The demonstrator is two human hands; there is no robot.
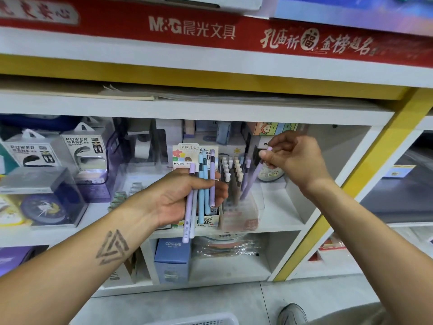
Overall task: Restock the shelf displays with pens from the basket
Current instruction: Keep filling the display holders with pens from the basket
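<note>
Red header strip [210, 31] up top reads "M&G" plus Chinese characters, more gold calligraphy to its right. Far left on the shelf [276, 221]: two clear boxes labelled "POWER BANK" [82, 151]. Card display box [187, 156] mid-shelf carries an "M&G" tag, "0.7" and Chinese text; rest too small to read. Below, a blue box [172, 261] marked "CRUHRE".

Left hand [185, 198]: palm up, forearm angled in from the lower left, grip curled round a bundle of pens [201, 191], blue and lilac, roughly upright, in front of the card display box.

Right hand [293, 158]: raised right of centre, wrist bent, thumb and fingertips pinching the top end of a single lilac pen [254, 177]. The pen slants down-left, lower end inside the clear pen holder [243, 202], among the white-capped pens [230, 172] standing there.

Basket [199, 320]: white rim just visible on the floor at the near edge, contents out of view.
</note>
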